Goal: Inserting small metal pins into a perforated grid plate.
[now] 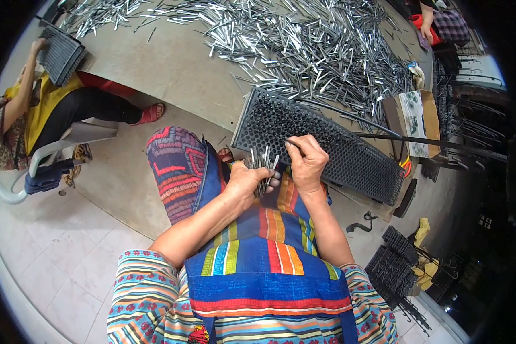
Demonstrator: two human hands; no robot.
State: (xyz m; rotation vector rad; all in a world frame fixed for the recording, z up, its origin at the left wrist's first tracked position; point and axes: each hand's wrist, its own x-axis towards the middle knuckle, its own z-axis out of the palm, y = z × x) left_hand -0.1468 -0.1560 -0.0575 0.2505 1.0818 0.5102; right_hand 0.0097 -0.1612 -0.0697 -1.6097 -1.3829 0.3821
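My left hand (pixel 252 179) is closed around a bundle of slim silver and dark metal pieces (pixel 264 157), which stand up out of the fist above my lap. To its right, my right hand (pixel 308 163) is raised with thumb and forefinger pinched together. Whether a piece sits in that pinch I cannot make out. Just beyond both hands a long black rack (pixel 327 140) full of round holes leans at a slant against the table edge. Dark pieces seem to fill many holes toward its far left part.
A wide heap of the same metal pieces (pixel 304 51) covers the far table (pixel 183 80). An open cardboard box (pixel 418 123) and black rods stand at the right. At left a seated person holds another black rack (pixel 60 54). More dark racks (pixel 393 258) lie at lower right.
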